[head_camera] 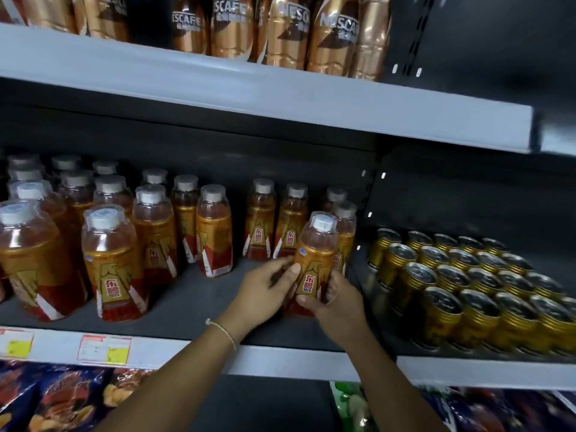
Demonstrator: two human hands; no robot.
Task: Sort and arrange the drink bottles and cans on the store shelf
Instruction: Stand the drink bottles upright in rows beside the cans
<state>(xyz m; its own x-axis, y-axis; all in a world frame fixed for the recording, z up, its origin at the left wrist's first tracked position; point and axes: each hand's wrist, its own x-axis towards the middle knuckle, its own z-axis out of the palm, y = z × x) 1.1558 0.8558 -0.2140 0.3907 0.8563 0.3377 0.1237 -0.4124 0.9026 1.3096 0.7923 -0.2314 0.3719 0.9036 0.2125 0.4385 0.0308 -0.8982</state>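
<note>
Energy-drink bottle near front of middle shelf, right end of bottle rows | left hand and right hand both grasping it | gold cans right, tidy | gap in bottle rows left unfilled, sorting partway

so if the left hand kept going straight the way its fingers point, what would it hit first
Probably the bottle that both hands hold: the left hand points right and slightly back, thumb already on its label. Depth is hard to judge.
</note>
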